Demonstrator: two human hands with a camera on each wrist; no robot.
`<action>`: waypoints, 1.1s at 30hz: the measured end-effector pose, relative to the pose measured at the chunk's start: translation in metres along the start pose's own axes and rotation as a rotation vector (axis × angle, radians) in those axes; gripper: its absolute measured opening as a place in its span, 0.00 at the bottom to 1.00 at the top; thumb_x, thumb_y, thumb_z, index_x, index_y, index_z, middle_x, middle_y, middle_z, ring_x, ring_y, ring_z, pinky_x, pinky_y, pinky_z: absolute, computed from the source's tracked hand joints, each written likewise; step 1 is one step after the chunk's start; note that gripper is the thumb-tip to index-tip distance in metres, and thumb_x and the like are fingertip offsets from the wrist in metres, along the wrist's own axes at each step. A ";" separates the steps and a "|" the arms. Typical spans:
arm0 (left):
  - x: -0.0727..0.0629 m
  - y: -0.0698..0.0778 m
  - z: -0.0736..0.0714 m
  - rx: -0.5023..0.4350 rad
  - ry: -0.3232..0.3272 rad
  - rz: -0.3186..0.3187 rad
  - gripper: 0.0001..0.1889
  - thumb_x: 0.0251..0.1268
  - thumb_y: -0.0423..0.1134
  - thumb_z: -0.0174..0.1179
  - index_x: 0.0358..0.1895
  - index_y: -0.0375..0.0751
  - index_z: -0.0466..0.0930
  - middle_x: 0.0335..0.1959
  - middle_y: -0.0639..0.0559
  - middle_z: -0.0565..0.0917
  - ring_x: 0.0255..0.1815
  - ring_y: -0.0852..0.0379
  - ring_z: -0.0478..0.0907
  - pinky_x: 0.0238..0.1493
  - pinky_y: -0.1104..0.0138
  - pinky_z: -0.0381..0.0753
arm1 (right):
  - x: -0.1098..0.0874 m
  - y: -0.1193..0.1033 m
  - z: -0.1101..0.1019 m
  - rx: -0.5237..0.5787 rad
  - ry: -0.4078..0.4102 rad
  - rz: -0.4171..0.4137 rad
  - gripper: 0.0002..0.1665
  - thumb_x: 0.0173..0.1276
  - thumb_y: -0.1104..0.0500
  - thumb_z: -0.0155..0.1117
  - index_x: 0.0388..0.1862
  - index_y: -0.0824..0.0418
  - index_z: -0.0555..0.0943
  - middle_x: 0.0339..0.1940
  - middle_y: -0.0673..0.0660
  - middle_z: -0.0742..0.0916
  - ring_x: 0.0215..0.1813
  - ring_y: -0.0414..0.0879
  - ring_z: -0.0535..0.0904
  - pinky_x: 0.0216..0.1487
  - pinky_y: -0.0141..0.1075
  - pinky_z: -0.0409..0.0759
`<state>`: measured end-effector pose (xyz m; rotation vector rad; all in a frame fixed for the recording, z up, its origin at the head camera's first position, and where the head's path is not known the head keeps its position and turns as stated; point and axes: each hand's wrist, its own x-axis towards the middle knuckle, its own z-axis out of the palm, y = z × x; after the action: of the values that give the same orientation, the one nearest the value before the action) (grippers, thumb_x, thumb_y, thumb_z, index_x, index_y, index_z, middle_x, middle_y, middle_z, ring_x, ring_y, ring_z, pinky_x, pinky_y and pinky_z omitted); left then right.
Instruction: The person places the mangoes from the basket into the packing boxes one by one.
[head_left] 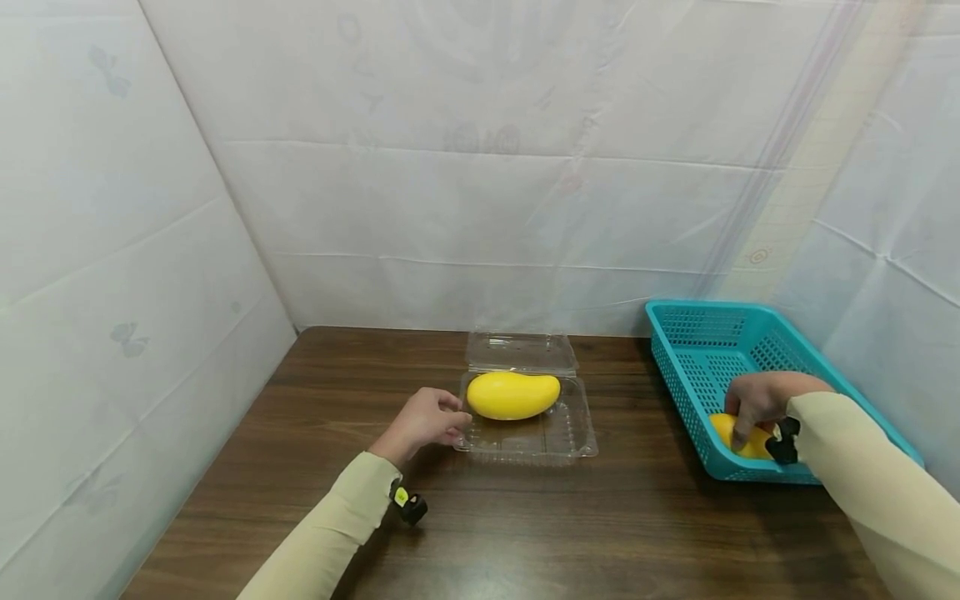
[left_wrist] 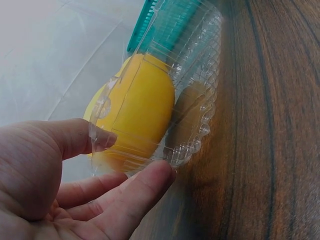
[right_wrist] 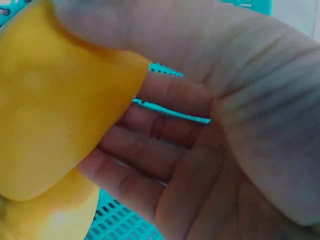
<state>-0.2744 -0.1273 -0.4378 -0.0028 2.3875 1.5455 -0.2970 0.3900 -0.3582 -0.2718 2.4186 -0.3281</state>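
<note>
A clear plastic clamshell container (head_left: 573, 421) stands on the table with its lid folded back, and a yellow mango (head_left: 513, 395) lies inside. My left hand (head_left: 427, 423) pinches the container's left edge; in the left wrist view the thumb (left_wrist: 82, 137) is over the rim and the fingers are below it. Inside the turquoise basket (head_left: 678, 408), my right hand (head_left: 767, 398) grips a mango (right_wrist: 60, 105) between thumb and fingers. Another yellow mango (right_wrist: 60, 210) shows beneath the gripped one in the right wrist view.
The basket stands at the right of the dark wooden table (head_left: 525, 533), its rim higher than the container's. A white sheet (head_left: 420, 208) hangs behind the table and along both sides. The open lid (head_left: 521, 352) lies toward the back sheet.
</note>
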 end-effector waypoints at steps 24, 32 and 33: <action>0.000 0.000 -0.001 0.018 0.010 0.002 0.21 0.66 0.36 0.69 0.59 0.28 0.79 0.43 0.41 0.87 0.32 0.55 0.87 0.37 0.63 0.92 | -0.015 0.008 -0.016 0.053 0.192 -0.123 0.30 0.60 0.57 0.77 0.55 0.74 0.80 0.44 0.59 0.88 0.41 0.47 0.82 0.39 0.41 0.88; -0.002 0.000 0.000 0.012 0.005 0.014 0.21 0.66 0.36 0.69 0.58 0.28 0.79 0.43 0.41 0.87 0.32 0.55 0.87 0.37 0.63 0.92 | -0.019 0.006 -0.018 -0.037 0.314 -0.183 0.32 0.57 0.50 0.78 0.54 0.69 0.83 0.47 0.56 0.88 0.47 0.46 0.81 0.43 0.37 0.85; -0.002 0.001 0.000 0.009 0.006 0.015 0.21 0.66 0.36 0.69 0.58 0.28 0.79 0.43 0.41 0.87 0.33 0.55 0.87 0.37 0.63 0.92 | -0.020 0.006 -0.018 -0.043 0.325 -0.193 0.32 0.57 0.50 0.78 0.54 0.70 0.83 0.46 0.56 0.88 0.47 0.47 0.81 0.42 0.37 0.84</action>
<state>-0.2725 -0.1277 -0.4366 0.0132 2.4045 1.5430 -0.2941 0.4039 -0.3345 -0.5075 2.7268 -0.4356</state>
